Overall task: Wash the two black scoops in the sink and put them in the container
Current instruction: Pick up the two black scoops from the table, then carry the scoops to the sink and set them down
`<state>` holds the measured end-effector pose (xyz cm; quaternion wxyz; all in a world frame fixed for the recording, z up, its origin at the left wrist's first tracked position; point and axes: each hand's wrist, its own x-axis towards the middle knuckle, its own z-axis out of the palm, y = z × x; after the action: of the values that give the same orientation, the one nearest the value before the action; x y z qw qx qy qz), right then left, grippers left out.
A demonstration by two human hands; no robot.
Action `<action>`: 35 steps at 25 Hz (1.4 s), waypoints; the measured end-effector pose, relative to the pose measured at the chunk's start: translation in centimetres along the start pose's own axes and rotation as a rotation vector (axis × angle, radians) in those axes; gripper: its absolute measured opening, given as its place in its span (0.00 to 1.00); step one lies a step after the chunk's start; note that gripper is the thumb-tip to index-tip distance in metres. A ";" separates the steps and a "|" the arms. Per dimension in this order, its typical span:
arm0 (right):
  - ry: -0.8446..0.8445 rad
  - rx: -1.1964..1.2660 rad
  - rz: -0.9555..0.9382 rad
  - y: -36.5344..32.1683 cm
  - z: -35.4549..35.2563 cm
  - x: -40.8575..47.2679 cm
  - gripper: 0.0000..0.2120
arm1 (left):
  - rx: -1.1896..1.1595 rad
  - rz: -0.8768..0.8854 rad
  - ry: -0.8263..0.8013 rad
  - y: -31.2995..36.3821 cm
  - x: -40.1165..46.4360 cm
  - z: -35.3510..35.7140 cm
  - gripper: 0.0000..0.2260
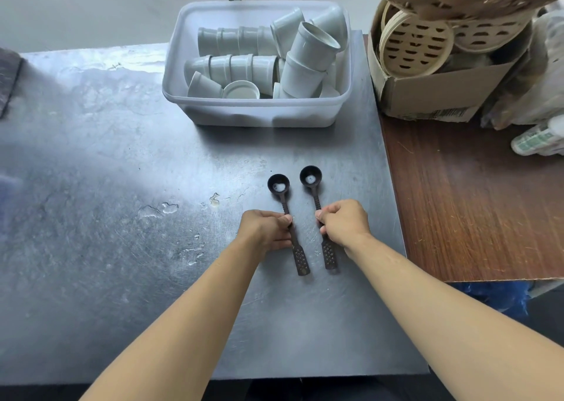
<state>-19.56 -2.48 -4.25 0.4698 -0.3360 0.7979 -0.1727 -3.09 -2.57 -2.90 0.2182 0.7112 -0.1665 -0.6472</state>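
My left hand pinches one scoop mid-handle, my right hand the other scoop. Both lie side by side on the steel counter, bowls up holding white residue, near the container; no sink in view.

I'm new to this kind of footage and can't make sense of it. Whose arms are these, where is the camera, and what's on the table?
No machine here: a person wears a wide-angle camera on the head, looking down at their own bare arms. The left hand grips the handle of one black scoop; the right hand grips the other black scoop. Both scoops lie side by side on the wet metal table, with white residue in their bowls. Behind them stands a clear plastic container full of pale cups. To the right, a wooden table bears a cardboard box of bamboo steamer lids. No sink is in view.
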 end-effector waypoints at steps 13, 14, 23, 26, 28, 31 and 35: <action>-0.283 -0.001 -0.180 -4.7 5.3 -6.6 0.11 | -0.331 0.082 0.093 -3.1 -6.4 -9.1 0.07; -0.315 -0.011 -0.198 -5.3 6.2 -7.4 0.10 | -0.365 0.093 0.122 -3.6 -7.2 -10.3 0.07; -0.556 -0.215 -0.393 -7.5 16.4 -18.3 0.05 | -0.667 0.214 0.397 -12.4 -14.7 -22.1 0.12; -0.619 -0.286 -0.462 -6.9 20.6 -22.9 0.07 | -0.722 0.245 0.489 -17.0 -17.4 -26.4 0.09; -0.671 -0.345 -0.498 -6.1 23.6 -26.5 0.08 | -0.798 0.250 0.527 -20.7 -19.3 -29.3 0.06; -0.748 -0.456 -0.573 -4.3 28.6 -32.6 0.11 | -0.916 0.259 0.585 -26.9 -22.9 -33.6 0.03; -0.890 -0.558 -0.633 -1.8 34.8 -41.4 0.10 | -1.031 0.287 0.723 -34.4 -27.5 -39.3 0.03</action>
<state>25.05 26.51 5.63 0.5781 -0.7069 0.4017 0.0685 31.43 44.66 4.91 0.6585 0.6589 0.1562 -0.3283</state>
